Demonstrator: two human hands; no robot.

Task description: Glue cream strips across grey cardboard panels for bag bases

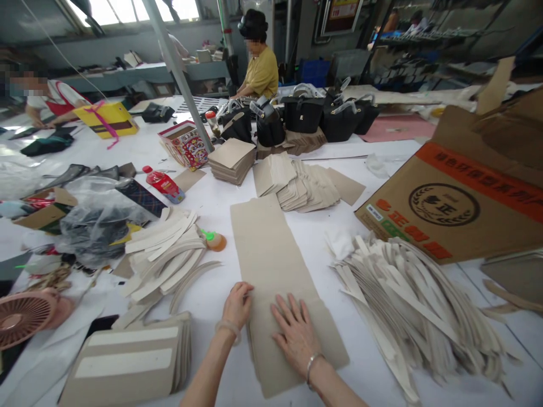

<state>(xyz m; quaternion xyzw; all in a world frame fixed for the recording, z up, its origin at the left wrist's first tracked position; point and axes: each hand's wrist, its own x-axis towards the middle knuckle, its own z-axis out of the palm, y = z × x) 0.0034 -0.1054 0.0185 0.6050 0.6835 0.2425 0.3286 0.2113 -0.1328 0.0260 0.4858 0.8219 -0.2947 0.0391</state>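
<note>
A long beige sheet of board lies lengthwise on the white table, with more layers showing under its left edge. My left hand is at that edge, fingers curled together against it. Flat on the near half of the sheet rests my right hand, its fingers spread. To the left is a stack of beige panels with white strips across the top one. A loose pile of pale strips lies beyond it. At the right spreads a large heap of long pale strips.
Piles of beige pieces lie past the sheet, before black handbags. A cardboard box stands right; a red bottle, a small orange bottle and a pink fan are left. A person in yellow sits across.
</note>
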